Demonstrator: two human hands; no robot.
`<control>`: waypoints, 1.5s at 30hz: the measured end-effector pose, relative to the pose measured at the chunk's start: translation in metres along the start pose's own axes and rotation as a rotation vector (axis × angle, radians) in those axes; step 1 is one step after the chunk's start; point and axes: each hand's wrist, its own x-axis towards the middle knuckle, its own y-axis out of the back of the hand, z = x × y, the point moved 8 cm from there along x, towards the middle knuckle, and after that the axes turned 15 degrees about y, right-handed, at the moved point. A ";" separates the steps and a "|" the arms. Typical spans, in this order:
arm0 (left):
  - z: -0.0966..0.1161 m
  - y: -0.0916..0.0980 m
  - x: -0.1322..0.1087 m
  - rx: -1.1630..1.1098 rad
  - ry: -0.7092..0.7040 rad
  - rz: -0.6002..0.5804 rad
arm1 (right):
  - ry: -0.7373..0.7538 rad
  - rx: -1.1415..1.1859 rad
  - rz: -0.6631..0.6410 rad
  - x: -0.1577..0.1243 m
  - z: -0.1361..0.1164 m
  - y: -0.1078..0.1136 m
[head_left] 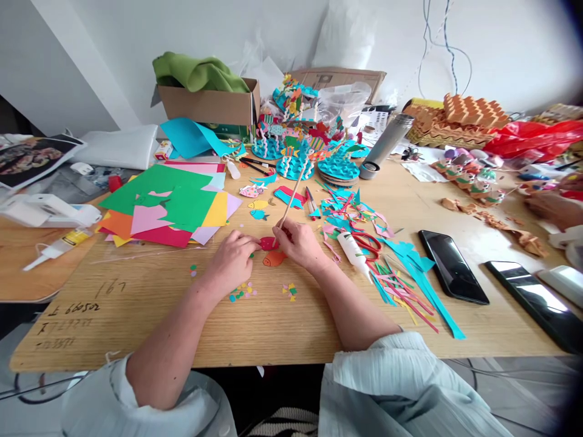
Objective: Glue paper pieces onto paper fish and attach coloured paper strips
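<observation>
My left hand (234, 258) pinches a small red paper fish (268, 243) flat on the wooden table (136, 315), fingers closed on its left end. My right hand (298, 243) grips a thin wooden stick (294, 194) that slants up and away, its lower tip at the red fish. An orange paper fish (274, 259) lies just below the red one, between both hands. Small coloured paper scraps (241, 292) lie near my wrists.
Coloured paper sheets (168, 206) lie at left, a glue bottle (354, 250) and red scissors (371, 243) with paper strips at right, two phones (452, 266) further right. Finished blue paper crafts (296, 155) and a cardboard box (207, 103) stand behind. Another person's hand (553, 206) is at far right.
</observation>
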 end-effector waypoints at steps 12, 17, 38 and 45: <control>0.000 0.000 -0.002 -0.004 -0.017 0.014 | 0.016 0.085 0.064 0.000 0.001 -0.007; 0.001 -0.001 -0.002 0.016 -0.023 0.015 | 0.034 0.072 0.040 0.000 0.001 -0.013; 0.001 0.000 -0.002 -0.006 -0.033 0.024 | -0.058 0.040 0.058 -0.001 0.010 0.000; 0.001 0.000 -0.002 -0.004 -0.031 0.024 | -0.019 -0.049 0.006 0.001 0.007 -0.004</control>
